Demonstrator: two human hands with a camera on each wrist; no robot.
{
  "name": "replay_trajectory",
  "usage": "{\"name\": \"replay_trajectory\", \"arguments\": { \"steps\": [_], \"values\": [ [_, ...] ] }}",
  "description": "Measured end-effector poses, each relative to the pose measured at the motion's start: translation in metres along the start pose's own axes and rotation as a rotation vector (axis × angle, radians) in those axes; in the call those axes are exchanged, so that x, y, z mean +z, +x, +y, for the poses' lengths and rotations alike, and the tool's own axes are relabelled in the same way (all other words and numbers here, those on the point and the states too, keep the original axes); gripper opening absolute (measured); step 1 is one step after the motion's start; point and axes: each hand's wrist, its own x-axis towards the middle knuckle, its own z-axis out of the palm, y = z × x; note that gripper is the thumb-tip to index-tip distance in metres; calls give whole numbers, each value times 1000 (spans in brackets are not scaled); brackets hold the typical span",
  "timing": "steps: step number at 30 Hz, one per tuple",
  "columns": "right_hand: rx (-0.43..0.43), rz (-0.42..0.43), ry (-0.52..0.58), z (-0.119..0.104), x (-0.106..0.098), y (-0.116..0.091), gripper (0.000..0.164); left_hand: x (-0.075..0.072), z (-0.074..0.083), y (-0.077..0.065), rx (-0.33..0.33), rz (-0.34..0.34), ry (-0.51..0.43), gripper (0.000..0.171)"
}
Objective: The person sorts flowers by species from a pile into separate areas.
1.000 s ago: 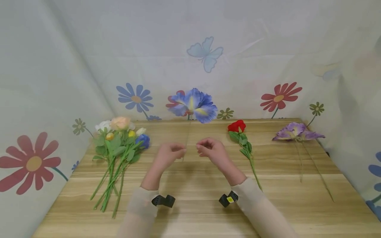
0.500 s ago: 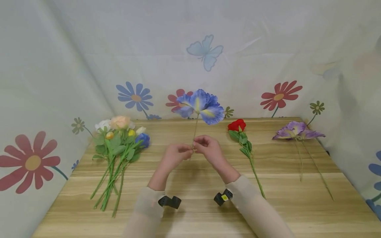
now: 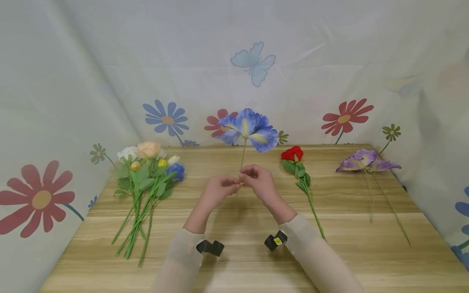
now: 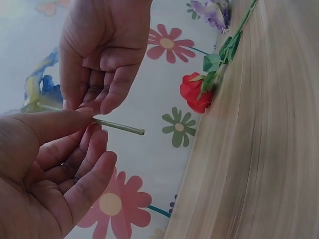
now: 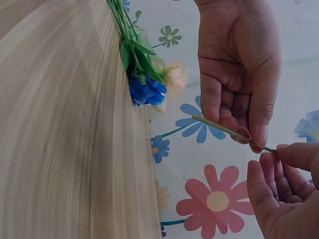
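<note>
A blue iris-like artificial flower (image 3: 247,126) with yellow streaks stands upright over the middle of the table. Its thin stem (image 4: 119,126) is pinched between thumb and fingers of my left hand (image 3: 220,189), near the lower end. Just above that spot, my right hand (image 3: 258,181) pinches the same stem, thumb against fingertips. The two sets of fingertips meet closely in the head view. A short green stem end pokes out below the left fingers in both wrist views.
To the left lies a bunch of mixed flowers (image 3: 146,179) with green stems. A red rose (image 3: 292,154) lies right of my hands, and purple flowers (image 3: 362,160) lie farther right on the wooden table (image 3: 234,264). A printed curtain (image 3: 183,53) surrounds the table.
The blue flower has shifted right and its stem has come between both hands. My right hand, apart from the stem one second ago, now pinches it; my left hand moved right.
</note>
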Motion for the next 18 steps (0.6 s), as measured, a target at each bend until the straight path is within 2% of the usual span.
{"name": "replay_trajectory", "arguments": {
  "steps": [5,10,18],
  "values": [
    [-11,11,-18,-2,-6,0,27,-4,1,-1,8,-17,17,27],
    [-12,9,-30,-5,-20,-3,26,-11,-2,-2,7,-33,47,29],
    [22,39,-54,-8,-62,-6,30,-43,-18,-11,14,-48,161,29]
  ]
}}
